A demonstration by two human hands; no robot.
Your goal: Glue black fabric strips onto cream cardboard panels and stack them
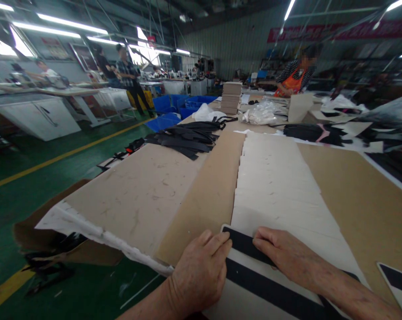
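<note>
Near the front of the table lies a pale panel (pixel 241 260) with black strips across it. My left hand (pixel 204 271) is closed at the left end of the upper black strip (pixel 243 243), its fingertips on the panel's corner. Further along the same strip, my right hand (pixel 281 249) is curled with thumb and finger pinched on it. A second black strip (pixel 271 289) runs below, partly covered by my right forearm. Beneath and beyond the panel, overlapping pale sheets (pixel 274 178) form a long row.
Black strips (pixel 184 135) are heaped at the table's far left, with more dark pieces (pixel 311 132) at the far right. A stack of boards (pixel 231 98) stands behind. Another striped panel (pixel 399 284) lies at right. A person in an orange apron (pixel 292 82) works across the table.
</note>
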